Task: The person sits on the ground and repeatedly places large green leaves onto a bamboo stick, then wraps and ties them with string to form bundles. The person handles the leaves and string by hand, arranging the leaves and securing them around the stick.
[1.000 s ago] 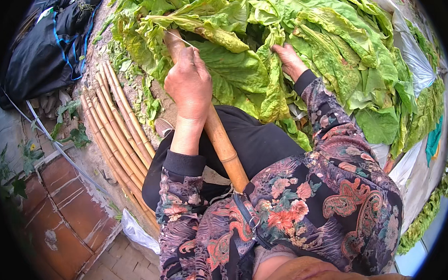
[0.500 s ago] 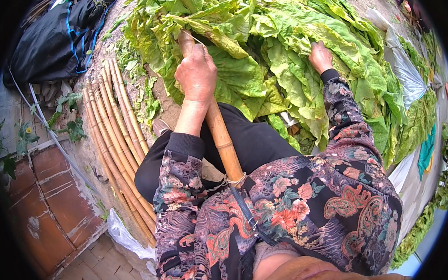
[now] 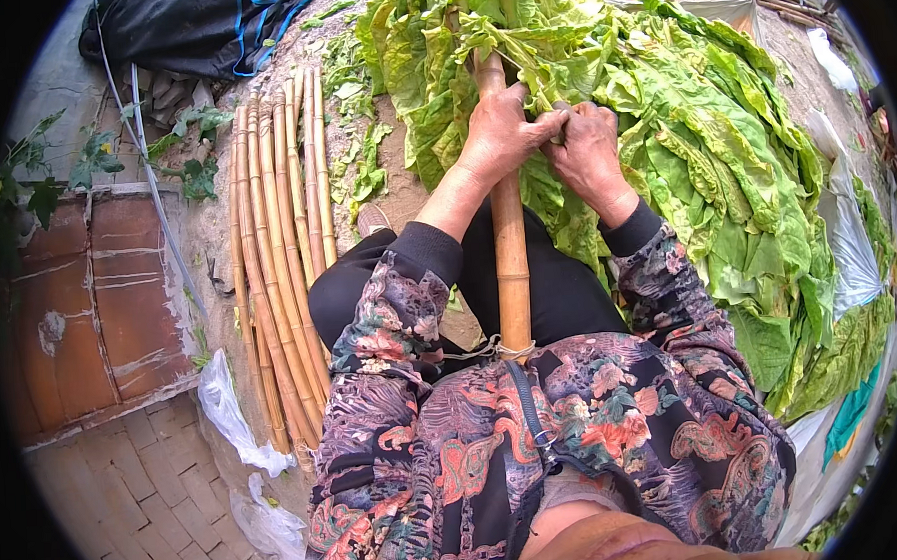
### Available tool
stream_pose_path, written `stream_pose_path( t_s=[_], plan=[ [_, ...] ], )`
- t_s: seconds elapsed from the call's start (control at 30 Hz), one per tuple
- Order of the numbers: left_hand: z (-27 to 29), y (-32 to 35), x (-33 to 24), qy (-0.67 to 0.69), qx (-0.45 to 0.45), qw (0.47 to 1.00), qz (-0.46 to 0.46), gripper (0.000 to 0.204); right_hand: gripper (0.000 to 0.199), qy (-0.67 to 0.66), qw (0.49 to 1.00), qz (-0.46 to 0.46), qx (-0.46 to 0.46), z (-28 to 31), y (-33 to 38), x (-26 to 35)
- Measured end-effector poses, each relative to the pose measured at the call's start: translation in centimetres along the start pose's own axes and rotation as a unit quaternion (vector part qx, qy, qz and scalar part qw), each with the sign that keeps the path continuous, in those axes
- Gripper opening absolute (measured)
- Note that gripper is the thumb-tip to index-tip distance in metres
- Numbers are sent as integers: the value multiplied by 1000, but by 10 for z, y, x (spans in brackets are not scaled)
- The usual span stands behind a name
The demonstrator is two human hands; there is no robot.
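My right hand has come in from the leaf pile to meet my left hand; both sets of fingers now pinch leaf stems against the bamboo pole.

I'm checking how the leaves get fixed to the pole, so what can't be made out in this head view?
- What the left hand and right hand pinch: their own fingers cover it.
- Far end of the bamboo pole: buried under green leaves.
- Near end of the pole: hidden behind the patterned jacket.
- Any thread at the leaves: too small to tell.
- Dark bundle: cut off by the top rim.
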State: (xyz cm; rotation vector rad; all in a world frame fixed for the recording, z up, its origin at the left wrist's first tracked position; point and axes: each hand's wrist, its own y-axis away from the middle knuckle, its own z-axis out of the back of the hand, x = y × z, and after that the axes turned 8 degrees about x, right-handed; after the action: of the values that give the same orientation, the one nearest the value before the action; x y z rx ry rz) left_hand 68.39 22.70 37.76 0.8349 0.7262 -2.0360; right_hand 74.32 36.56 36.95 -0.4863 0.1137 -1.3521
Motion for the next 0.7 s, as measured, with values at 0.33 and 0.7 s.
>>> stream_pose_path(
  t_s=[0.33,0.7],
  plan=[
    [52,20,0,205,3,979,-17,25,38,-404,858,-132,289,-7,18,-75],
    [45,-4,161,-74,198,958,193,21,28,-360,900,29,243,-201,-83,-84]
  ],
)
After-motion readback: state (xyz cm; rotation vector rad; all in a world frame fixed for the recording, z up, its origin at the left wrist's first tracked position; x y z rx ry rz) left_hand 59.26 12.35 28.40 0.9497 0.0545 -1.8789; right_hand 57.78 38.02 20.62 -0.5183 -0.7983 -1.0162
